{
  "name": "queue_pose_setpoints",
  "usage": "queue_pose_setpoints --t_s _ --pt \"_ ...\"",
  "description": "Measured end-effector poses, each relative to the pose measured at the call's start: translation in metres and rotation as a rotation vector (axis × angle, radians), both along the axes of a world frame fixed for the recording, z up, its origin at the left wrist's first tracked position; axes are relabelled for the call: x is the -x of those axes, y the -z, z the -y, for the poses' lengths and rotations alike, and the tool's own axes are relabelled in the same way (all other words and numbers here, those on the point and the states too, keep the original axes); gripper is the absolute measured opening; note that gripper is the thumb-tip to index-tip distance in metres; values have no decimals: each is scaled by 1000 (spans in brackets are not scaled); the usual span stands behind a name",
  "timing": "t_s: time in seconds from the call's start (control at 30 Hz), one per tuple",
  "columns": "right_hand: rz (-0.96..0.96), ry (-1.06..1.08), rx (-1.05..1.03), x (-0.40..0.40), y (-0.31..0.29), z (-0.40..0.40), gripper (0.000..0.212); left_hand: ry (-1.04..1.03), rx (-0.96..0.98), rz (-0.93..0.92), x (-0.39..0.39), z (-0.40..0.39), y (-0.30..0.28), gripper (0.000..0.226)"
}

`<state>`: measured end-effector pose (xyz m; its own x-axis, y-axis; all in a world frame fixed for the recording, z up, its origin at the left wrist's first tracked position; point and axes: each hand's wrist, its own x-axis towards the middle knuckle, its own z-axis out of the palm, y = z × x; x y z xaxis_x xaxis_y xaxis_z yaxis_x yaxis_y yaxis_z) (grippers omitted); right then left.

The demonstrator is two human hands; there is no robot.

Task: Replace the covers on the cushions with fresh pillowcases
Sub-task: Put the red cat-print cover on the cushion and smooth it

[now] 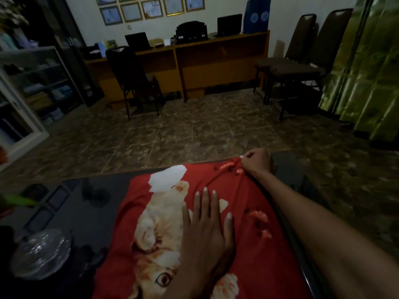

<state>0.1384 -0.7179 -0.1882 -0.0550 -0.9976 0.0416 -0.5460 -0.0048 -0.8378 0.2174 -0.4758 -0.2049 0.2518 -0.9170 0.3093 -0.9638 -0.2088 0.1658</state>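
Right forearm crosses the lower-right frame, nearest the lens, reaching away toward the far corner of the red fabric pillowcase with an orange-and-white cat print [248,201]. The pillowcase lies over a cushion on a dark glossy glass-topped table [71,212], occupying its right half. Right hand [255,162]: fingers pinched narrow on the far right corner of the fabric, which is drawn into a ridge running back from the pinch. Left hand [206,229]: flat, palm down, fingers spread and extended, pressing on the cat print mid-cover; grips nothing. 1 clear, faceted glass bowl [41,253] sits on the table left of the pillowcase, apart from it.
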Motion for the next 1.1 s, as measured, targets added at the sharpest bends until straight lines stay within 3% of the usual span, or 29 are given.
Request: queue_pose_setpoints --t_s 0.2,0.33,0.47,0.6,0.7,0.9,1.1 --pt "-95 -236 3 -15 4 -9 31 -16 -28 -98 1 -3 -12 71" --pt "-232 -357 -120 -22 1 -1 32 16 -1 -9 -37 20 -36 49" --pt "-257 -341 -207 -29 -3 11 32 -32 -80 -96 -65 38 -29 64" --pt "-383 -435 -235 -56 -3 20 60 -45 -33 -136 -59 33 -7 66" --pt "-546 -583 -313 -71 -7 23 42 -63 3 -139 -60 30 -4 66" --pt "-546 -232 32 -86 4 36 55 -68 17 -163 -57 27 -4 65" --pt "-286 -285 160 -65 -19 -23 29 -60 -23 -209 -55 24 -7 66"
